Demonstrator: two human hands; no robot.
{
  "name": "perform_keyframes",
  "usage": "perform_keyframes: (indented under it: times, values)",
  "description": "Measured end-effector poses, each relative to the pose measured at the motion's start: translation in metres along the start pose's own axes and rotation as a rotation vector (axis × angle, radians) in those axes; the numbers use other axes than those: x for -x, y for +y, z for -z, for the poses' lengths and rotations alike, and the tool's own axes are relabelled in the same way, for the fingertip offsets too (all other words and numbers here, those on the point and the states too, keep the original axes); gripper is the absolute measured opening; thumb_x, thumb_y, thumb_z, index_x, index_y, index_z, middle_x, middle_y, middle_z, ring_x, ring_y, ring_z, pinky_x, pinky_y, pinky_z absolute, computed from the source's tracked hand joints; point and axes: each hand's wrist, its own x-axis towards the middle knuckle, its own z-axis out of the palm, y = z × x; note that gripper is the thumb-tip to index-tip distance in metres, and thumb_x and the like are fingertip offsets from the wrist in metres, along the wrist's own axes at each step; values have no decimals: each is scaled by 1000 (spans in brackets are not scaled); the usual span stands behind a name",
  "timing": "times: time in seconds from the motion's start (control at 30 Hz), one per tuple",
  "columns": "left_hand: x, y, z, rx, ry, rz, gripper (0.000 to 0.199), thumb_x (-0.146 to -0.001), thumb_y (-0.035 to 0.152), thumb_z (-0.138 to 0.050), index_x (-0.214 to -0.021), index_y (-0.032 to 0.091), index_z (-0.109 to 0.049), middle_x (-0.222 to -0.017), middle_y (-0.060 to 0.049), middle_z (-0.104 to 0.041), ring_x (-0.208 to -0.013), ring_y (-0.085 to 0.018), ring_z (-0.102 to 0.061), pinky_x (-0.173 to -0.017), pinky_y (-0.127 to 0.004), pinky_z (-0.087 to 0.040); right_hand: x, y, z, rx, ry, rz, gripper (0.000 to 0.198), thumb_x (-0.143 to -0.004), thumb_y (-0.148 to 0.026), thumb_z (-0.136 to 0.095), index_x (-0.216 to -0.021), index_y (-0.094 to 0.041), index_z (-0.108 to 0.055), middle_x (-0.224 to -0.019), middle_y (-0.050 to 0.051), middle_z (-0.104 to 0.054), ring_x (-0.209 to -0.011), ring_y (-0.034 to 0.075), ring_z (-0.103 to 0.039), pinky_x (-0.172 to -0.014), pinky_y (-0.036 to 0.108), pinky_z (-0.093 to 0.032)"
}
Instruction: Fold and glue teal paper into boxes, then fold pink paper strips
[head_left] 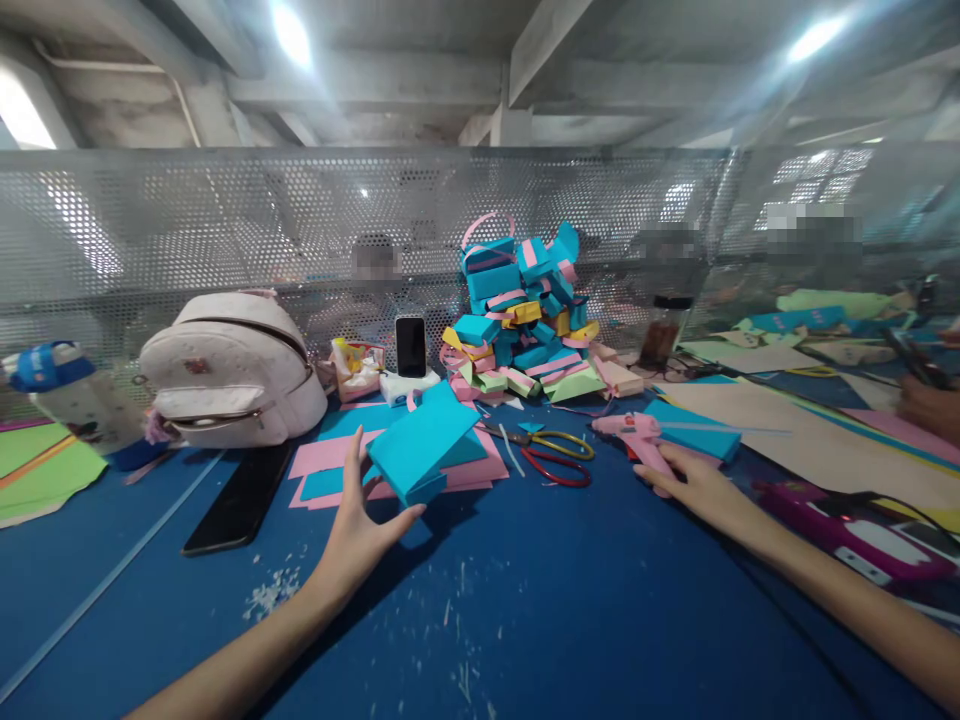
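Observation:
My left hand [361, 535] grips a folded blue paper box [420, 440], thumb at its near end and fingers along its left side. The box is tilted above the table, over pink paper sheets [480, 468]. On the right, my right hand [701, 490] has its fingers around the handle of a pink hot glue gun [634, 430]. The gun's nozzle points left, and a clear glue stick [724, 429] sticks out behind it. Between the hands lie scissors [555, 457] with yellow and red handles.
A pile of blue, pink and yellow paper boxes [525, 330] stands at the back by a perforated metal screen [300, 200]. Further left are a white backpack [232, 375], a bottle [75, 400] and a black phone [238, 500]. A purple device [847, 535] lies right, near another person's hand [930, 410].

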Motion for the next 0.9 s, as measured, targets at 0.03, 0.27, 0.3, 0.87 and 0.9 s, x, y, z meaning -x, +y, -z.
perform_keyframes:
  times: [0.03, 0.27, 0.3, 0.87, 0.9]
  values:
    - [0, 0, 0, -2, 1, -3, 109, -73, 40, -78, -154, 38, -5, -154, -12, -33, -141, -36, -37, -112, -56, -36, -1, -3, 0, -30, -31, -1, 25, -77, -35, -67, -89, -14, -72, -92, 14, -72, -85, 32, -68, -72, 35, -51]
    - [-1, 1, 0, -46, 51, -30, 109, -71, 38, -80, -153, 39, -10, -157, -10, -26, -142, -36, -33, -112, -56, -36, 12, -44, -1, -191, -104, -38, 42, -88, -51, -52, -94, -13, -66, -66, 6, -59, -61, 21, -57, -55, 29, -41]
    - [-1, 2, 0, -63, 61, -36, 109, -70, 38, -81, -153, 40, -11, -157, -9, -25, -142, -37, -32, -111, -56, -37, 15, -53, -3, -230, -148, -18, 44, -90, -54, -49, -89, -13, -65, -60, 2, -53, -54, 17, -51, -50, 27, -37]
    - [5, 4, 1, -174, 22, -39, 109, -72, 38, -80, -153, 42, -8, -161, -7, -18, -142, -39, -30, -115, -60, -30, 61, -114, -96, -941, -808, 112, 44, -94, -57, -52, -91, -13, -57, -48, -9, -40, -40, 5, -29, -43, 21, -22]
    - [5, 5, 0, -164, 18, -27, 109, -71, 39, -81, -153, 42, -8, -161, -7, -17, -142, -39, -31, -114, -61, -30, 61, -113, -95, -952, -802, 113, 44, -95, -56, -51, -91, -13, -57, -48, -9, -39, -40, 5, -28, -43, 22, -22]
